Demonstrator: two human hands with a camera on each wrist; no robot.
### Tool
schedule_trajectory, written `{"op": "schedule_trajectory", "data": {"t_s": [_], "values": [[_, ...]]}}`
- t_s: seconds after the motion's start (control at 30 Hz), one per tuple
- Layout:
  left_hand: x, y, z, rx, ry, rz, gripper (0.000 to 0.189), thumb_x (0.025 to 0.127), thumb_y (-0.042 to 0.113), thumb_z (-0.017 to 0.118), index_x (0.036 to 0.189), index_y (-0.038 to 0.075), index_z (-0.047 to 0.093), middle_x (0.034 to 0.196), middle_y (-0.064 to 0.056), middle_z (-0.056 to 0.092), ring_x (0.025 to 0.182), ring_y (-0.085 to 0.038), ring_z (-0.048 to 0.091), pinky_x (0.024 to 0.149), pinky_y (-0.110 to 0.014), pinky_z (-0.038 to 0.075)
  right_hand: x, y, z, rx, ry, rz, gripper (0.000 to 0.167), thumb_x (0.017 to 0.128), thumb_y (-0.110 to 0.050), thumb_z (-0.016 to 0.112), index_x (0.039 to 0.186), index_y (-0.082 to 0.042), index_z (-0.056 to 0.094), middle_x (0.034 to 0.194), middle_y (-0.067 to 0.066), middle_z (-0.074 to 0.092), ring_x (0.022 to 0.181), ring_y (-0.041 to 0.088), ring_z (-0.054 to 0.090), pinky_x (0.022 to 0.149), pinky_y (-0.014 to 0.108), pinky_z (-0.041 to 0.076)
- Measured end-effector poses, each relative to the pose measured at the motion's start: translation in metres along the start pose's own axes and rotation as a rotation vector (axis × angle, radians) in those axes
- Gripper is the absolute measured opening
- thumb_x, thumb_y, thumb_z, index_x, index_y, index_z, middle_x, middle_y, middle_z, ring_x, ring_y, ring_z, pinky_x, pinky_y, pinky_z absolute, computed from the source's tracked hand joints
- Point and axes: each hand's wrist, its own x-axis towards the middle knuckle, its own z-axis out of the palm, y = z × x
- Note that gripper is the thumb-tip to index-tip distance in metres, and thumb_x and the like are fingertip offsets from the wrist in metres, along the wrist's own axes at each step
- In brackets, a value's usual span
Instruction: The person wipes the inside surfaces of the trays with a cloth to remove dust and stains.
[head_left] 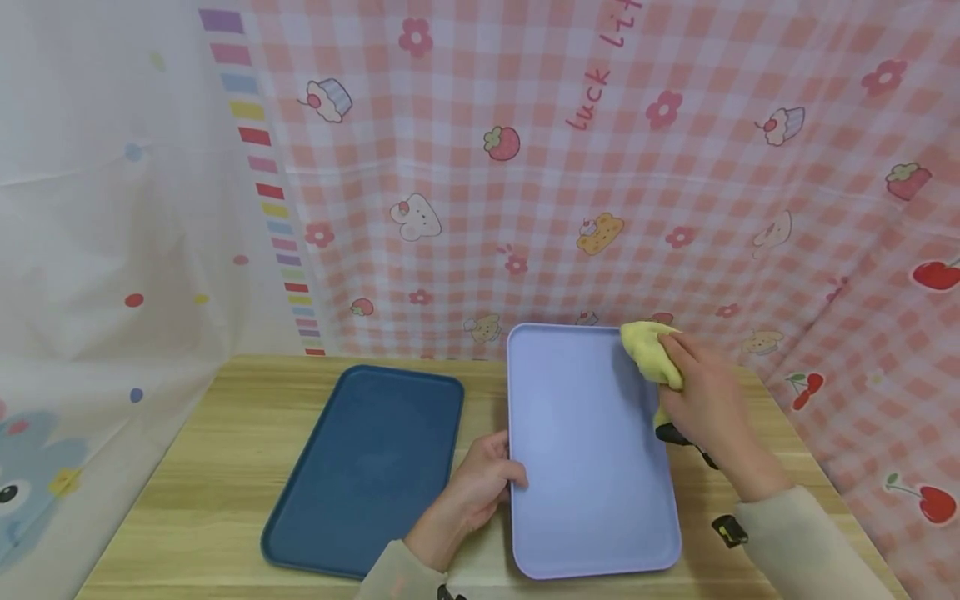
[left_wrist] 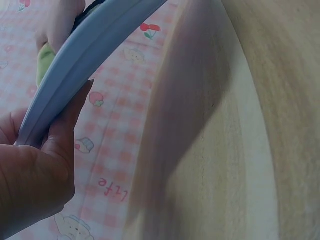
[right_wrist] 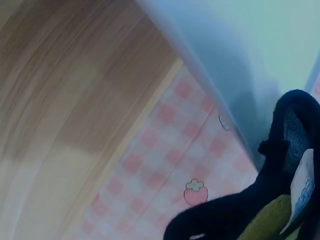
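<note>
A lavender tray (head_left: 585, 467) is held up off the table, tilted toward me. My left hand (head_left: 483, 479) grips its left edge, thumb on the face and fingers behind; the left wrist view shows the tray's rim (left_wrist: 82, 65) between thumb and fingers. At the tray's upper right corner, my right hand (head_left: 705, 396) holds a bunched yellow cloth (head_left: 647, 350) against the rim. Dark, strap-like fabric (right_wrist: 265, 187) hangs below that hand, with a white printed label (right_wrist: 302, 187) beside it. The right hand's fingers are out of sight in the right wrist view.
A dark blue tray (head_left: 375, 467) lies flat on the wooden table (head_left: 202, 467), left of my left hand. Behind the table hangs a pink checked curtain (head_left: 465, 192), which also runs along the right side. A whitish sheet (head_left: 135, 208) covers the left.
</note>
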Motion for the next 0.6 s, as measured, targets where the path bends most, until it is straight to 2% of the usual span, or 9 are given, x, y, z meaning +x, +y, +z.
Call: {"op": "schedule_trajectory", "data": {"t_s": [0.2,0.3,0.43,0.6], "values": [[-0.001,0.000,0.002,-0.009,-0.003,0.001,0.070,0.063,-0.017,0.052,0.133,-0.013,0.058,0.113,-0.021,0.073,0.095,-0.026,0.071,0.077,-0.039,0.061,0.006,-0.007,0.010,-0.077,-0.074,-0.034,0.061,0.073,0.006,0.066,0.134,0.003,0.064,0.131,0.029,0.063,0.116,0.054,0.057,0.093,0.068,0.046],[-0.001,0.000,0.003,-0.015,-0.004,0.007,0.069,0.063,-0.017,0.052,0.132,-0.013,0.059,0.112,-0.020,0.073,0.094,-0.025,0.071,0.077,-0.038,0.061,0.008,-0.011,0.012,-0.093,-0.134,-0.017,0.061,0.074,0.005,0.066,0.135,0.003,0.064,0.134,0.029,0.061,0.120,0.054,0.056,0.093,0.067,0.047],[-0.001,0.001,0.002,-0.011,-0.003,0.010,0.070,0.063,-0.017,0.052,0.132,-0.013,0.058,0.111,-0.020,0.074,0.093,-0.025,0.071,0.076,-0.039,0.061,0.012,-0.018,0.012,-0.099,-0.199,0.006,0.061,0.075,0.003,0.065,0.135,0.004,0.064,0.138,0.030,0.060,0.121,0.055,0.057,0.086,0.066,0.050],[-0.002,0.000,0.001,-0.002,0.008,0.003,0.071,0.062,-0.018,0.052,0.133,-0.013,0.058,0.111,-0.019,0.074,0.093,-0.025,0.071,0.075,-0.040,0.061,0.017,-0.027,0.011,-0.091,-0.231,0.021,0.058,0.076,0.001,0.064,0.134,0.005,0.065,0.136,0.031,0.061,0.120,0.056,0.057,0.089,0.067,0.049]]}}
